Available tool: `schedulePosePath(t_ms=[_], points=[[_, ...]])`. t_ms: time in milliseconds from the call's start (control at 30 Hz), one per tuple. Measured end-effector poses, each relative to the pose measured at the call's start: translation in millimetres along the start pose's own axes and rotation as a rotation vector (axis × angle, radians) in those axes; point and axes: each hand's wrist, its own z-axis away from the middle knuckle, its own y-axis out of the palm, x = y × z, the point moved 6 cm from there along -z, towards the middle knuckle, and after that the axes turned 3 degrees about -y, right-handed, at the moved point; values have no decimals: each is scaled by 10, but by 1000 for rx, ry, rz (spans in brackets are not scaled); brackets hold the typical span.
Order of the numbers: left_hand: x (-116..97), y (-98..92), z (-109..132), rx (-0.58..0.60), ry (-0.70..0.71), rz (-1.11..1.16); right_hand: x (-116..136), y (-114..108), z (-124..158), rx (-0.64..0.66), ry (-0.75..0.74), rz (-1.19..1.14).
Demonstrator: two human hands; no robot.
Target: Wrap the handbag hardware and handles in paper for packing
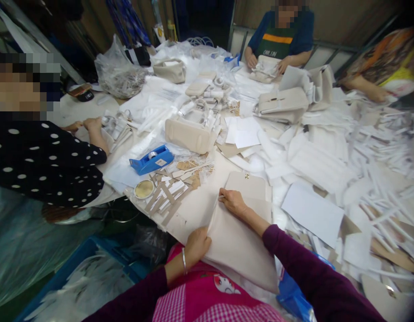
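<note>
Pale offcuts, papers and wrapping crowd a broad bench (189, 221), whose near corner carries a beige bag (242, 235) lying at a slant, its lower end by the wearer's pink apron (207, 286). At the bag's far end a flap (242, 187) lies spread flat, with a small gold-coloured clasp (247, 176) near its outer edge. The left hand (197, 243), a silvery bracelet (184, 261) at its wrist, is closed on the bag's near left side, its fingers curled and partly hidden. The right hand (232, 201) reaches across the bag to the same side, farther up beside the flap; its fingers are drawn together in a pinch at the edge, with a narrow pale bit showing at their tips. Left of the hands lie loose strips (169, 194), a round roll (144, 189) and a blue tape dispenser (151, 161), with another beige bag (188, 135) just behind the dispenser. To the right, a white sheet (312, 212) rests on the scraps, and a group of bags (283, 103) stands farther back. Three co-workers are around the bench: one in a dotted top (42, 165) at the left, one in a green apron (277, 42) at the far side, and one at the far right, partly cut off. Below, at the left, a blue crate (108, 250) holds whitish, filmy material.
</note>
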Motion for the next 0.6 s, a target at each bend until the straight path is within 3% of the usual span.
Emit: schedulePosePath(t_ms=[67, 200, 267, 367, 433, 500, 533, 600], points=[[-97, -124, -253, 4, -19, 78, -32, -15, -21, -11, 31, 5], [-489, -301, -833, -262, 66, 260, -69, -91, -51, -42, 43, -38], [-616, -217, -1034, -356, 50, 262, -72, -123, -57, -58, 59, -77], [-641, -39, -1214, -405, 24, 243, -72, -198, 3, -117, 91, -146], [-609, 8, -1299, -418, 62, 236, -67, -344, 179, -297, 31, -248], [-583, -4, -1375, -436, 117, 223, -183, -534, 561, -622, 12, -415], [-572, -18, -1409, -447, 137, 216, -316, -589, 827, -804, 60, -516], [-553, -32, -1468, -461, 155, 212, -685, -522, 1411, -1108, 294, -738]])
